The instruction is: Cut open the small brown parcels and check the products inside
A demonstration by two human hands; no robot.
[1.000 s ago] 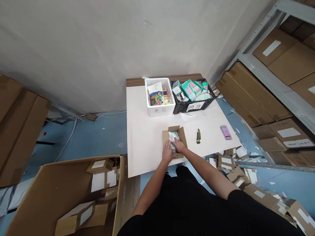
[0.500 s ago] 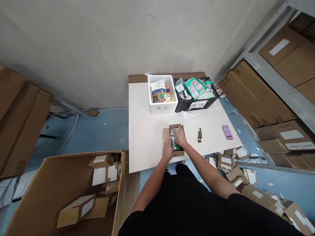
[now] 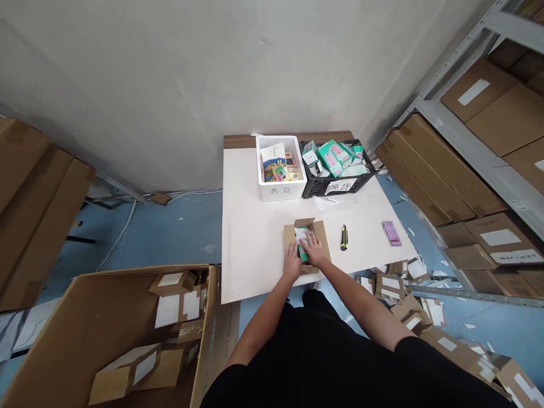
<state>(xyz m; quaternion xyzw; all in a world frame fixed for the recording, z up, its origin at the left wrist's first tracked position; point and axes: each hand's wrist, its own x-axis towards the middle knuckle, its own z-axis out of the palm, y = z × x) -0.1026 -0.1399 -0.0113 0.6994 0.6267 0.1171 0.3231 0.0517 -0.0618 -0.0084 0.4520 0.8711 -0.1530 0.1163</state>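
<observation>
A small open cardboard box (image 3: 322, 233) sits near the front of the white table, its flaps folded outward. Inside it lies a green box (image 3: 304, 256) with something whitish (image 3: 301, 234) over its upper part, perhaps paper or plastic. My left hand (image 3: 292, 263) grips the cardboard box by its left side. Reaching in from the right, my right hand (image 3: 314, 251) rests with fingers spread over the contents. Its fingertips touch the whitish piece and the green box. Just right of the cardboard box lies a black and yellow box cutter (image 3: 344, 238).
At the table's back stand a white foam bin (image 3: 281, 193) of booklets and a black crate (image 3: 312, 188) of green boxes. A large carton (image 3: 106, 277) with parcels is on the left. Opened cartons (image 3: 454, 343) cover the floor at right, beside a loaded shelf (image 3: 459, 127).
The cardboard box's right flap now lies spread outward. My right hand has shifted slightly lower, fingers spread over the contents. My left hand stays at the box's left side. The camera view has tilted slightly.
</observation>
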